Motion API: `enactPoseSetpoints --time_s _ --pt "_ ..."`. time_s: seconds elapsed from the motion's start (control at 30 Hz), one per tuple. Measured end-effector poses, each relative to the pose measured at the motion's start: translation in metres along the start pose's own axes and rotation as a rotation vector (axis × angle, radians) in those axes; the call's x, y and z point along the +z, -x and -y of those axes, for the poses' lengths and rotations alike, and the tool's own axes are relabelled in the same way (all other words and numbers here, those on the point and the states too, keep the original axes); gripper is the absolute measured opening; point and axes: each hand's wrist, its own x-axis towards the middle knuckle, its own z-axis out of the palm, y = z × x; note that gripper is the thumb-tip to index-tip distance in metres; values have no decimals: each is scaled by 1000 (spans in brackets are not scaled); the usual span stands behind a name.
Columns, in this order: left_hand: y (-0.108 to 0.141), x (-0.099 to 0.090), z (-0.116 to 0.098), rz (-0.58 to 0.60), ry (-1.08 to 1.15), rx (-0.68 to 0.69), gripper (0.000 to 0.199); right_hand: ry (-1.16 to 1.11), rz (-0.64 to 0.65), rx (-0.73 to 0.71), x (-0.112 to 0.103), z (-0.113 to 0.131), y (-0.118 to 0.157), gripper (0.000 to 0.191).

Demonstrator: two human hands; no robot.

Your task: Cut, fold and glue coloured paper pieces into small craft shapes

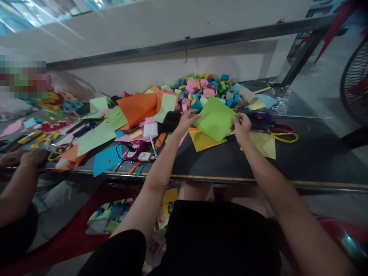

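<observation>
A bright green sheet of paper [215,118] is held up between my two hands above the table, tilted with one corner pointing away. My left hand [188,120] pinches its left corner. The right corner sits between the thumb and fingers of my right hand [242,124]. Under the sheet lies a yellow-orange sheet of paper [205,141], and a pale yellow sheet [263,145] is below my right hand. Scissors with red and yellow handles [284,134] rest just right of that hand. Behind the green sheet is a heap of small folded paper pieces [198,86].
A purple power strip [136,149] with a white charger [150,129] and cables lies left of my arm. Orange paper [138,109] and a blue sheet [107,159] are nearby. Another person's hands [25,158] rest at the table's left edge. A fan [356,84] stands at right.
</observation>
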Motion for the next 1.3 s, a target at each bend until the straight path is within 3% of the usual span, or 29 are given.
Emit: enactPoseSetpoints --time_s 0.13,0.23,0.33,0.5,0.67,0.77,0.87,0.97,1.07,1.2,1.3 --pt "3 19 22 115 174 -58 50 45 151 20 3 0 4 57" --pt "5 24 34 72 229 -120 44 109 148 -1 1 0 4 55" --pt "6 26 39 1 246 -89 35 311 137 -181 -5 3 3 55" --pt "7 29 43 -94 204 -15 33 684 255 -575 -8 20 9 65" --pt "2 27 51 -171 134 6 40 779 486 -669 -6 34 20 37" --pt "0 25 51 -174 75 16 36 728 612 -675 -3 32 20 12" --pt "3 24 45 -120 -38 82 28 613 646 -646 2 25 19 16" --pt "9 24 38 -18 -197 186 27 519 550 -584 5 23 20 25" --pt "15 27 31 163 -256 236 34 513 409 -580 6 27 20 28" --pt "18 29 29 382 -158 155 31 527 328 -437 5 29 22 34" --pt "16 27 31 350 13 12 38 439 375 -262 6 26 24 41"
